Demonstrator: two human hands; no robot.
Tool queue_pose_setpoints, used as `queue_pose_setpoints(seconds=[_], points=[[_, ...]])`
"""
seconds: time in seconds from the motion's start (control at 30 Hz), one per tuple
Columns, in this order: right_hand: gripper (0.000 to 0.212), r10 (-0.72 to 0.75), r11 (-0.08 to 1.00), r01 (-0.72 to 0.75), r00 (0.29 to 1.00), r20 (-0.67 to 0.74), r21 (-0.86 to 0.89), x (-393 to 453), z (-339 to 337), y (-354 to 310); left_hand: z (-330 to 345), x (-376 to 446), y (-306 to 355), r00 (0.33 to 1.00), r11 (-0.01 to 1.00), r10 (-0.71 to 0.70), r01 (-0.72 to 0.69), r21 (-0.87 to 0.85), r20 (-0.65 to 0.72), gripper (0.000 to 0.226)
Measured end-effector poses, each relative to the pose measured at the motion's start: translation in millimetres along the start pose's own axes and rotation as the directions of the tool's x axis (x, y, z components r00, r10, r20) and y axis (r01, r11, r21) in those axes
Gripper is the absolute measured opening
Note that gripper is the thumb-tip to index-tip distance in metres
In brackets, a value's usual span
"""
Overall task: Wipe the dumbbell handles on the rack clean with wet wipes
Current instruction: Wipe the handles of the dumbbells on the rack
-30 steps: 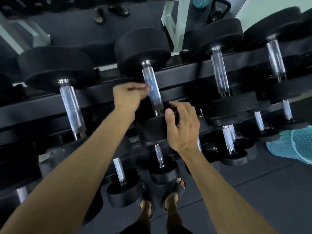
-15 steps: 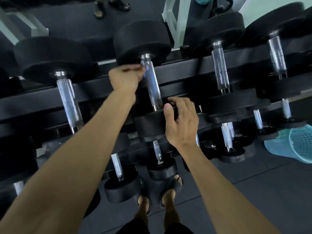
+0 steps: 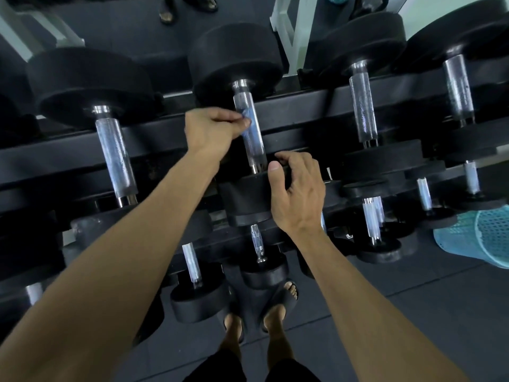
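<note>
1. Head view looks down on a black dumbbell rack [image 3: 303, 106] with several tiers of black-ended dumbbells, their knurled metal handles running away from the person.
2. Left hand [image 3: 209, 130] is curled against the left side of the middle dumbbell handle [image 3: 250, 128] on the top tier, fingers pinching a small, pale bluish wet wipe [image 3: 246, 119] pressed to the metal about a third of the way down from the far weight head [image 3: 234, 56].
3. Right hand [image 3: 298, 194] grips the near weight head [image 3: 245, 199] of that same dumbbell, thumb on its upper edge and fingers wrapped round its right side.
4. Neighbouring handles [image 3: 115, 158] and [image 3: 362, 106] lie parallel on the same tier, to the left and right, untouched.
5. Smaller dumbbells [image 3: 201, 296] sit on the lower tiers, near the person's feet in black sandals [image 3: 278, 299].
6. A turquoise mesh basket [image 3: 479, 238] lies on the dark floor at the right edge.
</note>
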State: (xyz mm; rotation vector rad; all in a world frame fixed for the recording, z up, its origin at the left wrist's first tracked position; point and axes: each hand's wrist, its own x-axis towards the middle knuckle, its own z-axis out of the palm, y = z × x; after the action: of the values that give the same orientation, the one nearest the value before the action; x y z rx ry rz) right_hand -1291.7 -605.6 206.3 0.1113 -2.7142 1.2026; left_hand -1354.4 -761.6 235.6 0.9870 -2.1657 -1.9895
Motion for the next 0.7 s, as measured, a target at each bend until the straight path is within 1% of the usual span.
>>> queue_pose_setpoints(seconds=[0.03,0.07,0.13,0.2,0.27,0.33,0.37,0.4,0.43,0.47,0.53,0.57,0.6,0.63,0.7], points=[[0.05,-0.001,1.0,0.001,1.0,-0.006,0.004,-1,0,0,-2,-3,-2,0.999,1.0,-0.011,0.01,0.022,0.04,0.018],[0.05,-0.007,1.0,0.007,1.0,-0.012,0.007,-1,0,-1,-5,-9,-5,0.996,0.997,-0.02,0.013,0.082,0.088,0.019],[0.049,-0.014,1.0,0.014,1.0,-0.018,0.002,-1,1,-1,-10,-24,-12,0.98,0.969,-0.059,0.009,0.248,0.192,0.019],[0.049,-0.02,1.0,0.02,1.0,-0.017,0.001,-2,2,-1,-12,-32,-17,0.969,0.952,-0.079,0.004,0.306,0.233,0.018],[0.049,-0.016,1.0,0.016,1.0,-0.021,0.008,-1,1,-1,-9,-32,-15,0.981,0.955,-0.023,-0.036,0.295,0.194,0.018],[0.049,-0.008,1.0,0.009,1.0,-0.022,0.02,0,0,-2,-6,-26,-11,0.994,0.976,0.042,-0.062,0.207,0.101,0.017],[0.05,-0.005,1.0,0.006,1.0,-0.02,0.021,-1,0,-2,-6,-22,-9,0.997,0.987,0.053,-0.061,0.149,0.06,0.017],[0.05,-0.004,1.0,0.005,1.0,-0.018,0.019,-1,0,-2,-6,-19,-8,0.998,0.991,0.05,-0.056,0.123,0.047,0.017],[0.05,-0.004,1.0,0.004,1.0,-0.012,0.019,-1,1,-2,-7,-17,-9,0.997,0.988,0.04,-0.05,0.149,0.071,0.016],[0.05,-0.001,1.0,0.001,1.0,-0.009,0.02,-2,1,-2,-9,-19,-11,0.992,0.975,0.021,-0.048,0.215,0.125,0.016],[0.05,-0.003,1.0,0.003,1.0,-0.013,0.023,-1,1,-1,-11,-28,-16,0.971,0.94,-0.062,-0.021,0.341,0.231,0.017],[0.051,-0.001,1.0,0.002,1.0,-0.011,0.03,-2,1,-1,-11,-31,-17,0.964,0.928,-0.094,-0.005,0.372,0.248,0.018],[0.051,-0.001,0.999,0.002,1.0,-0.01,0.04,-2,1,-1,-10,-32,-16,0.966,0.922,-0.093,-0.008,0.387,0.242,0.018],[0.051,-0.007,0.999,0.008,1.0,-0.012,0.052,-2,0,-1,-8,-30,-14,0.974,0.923,-0.062,-0.027,0.384,0.217,0.018],[0.052,-0.011,0.996,0.013,1.0,-0.017,0.086,-1,-2,1,-4,-23,-8,0.993,0.953,0.016,-0.051,0.298,0.118,0.018]])
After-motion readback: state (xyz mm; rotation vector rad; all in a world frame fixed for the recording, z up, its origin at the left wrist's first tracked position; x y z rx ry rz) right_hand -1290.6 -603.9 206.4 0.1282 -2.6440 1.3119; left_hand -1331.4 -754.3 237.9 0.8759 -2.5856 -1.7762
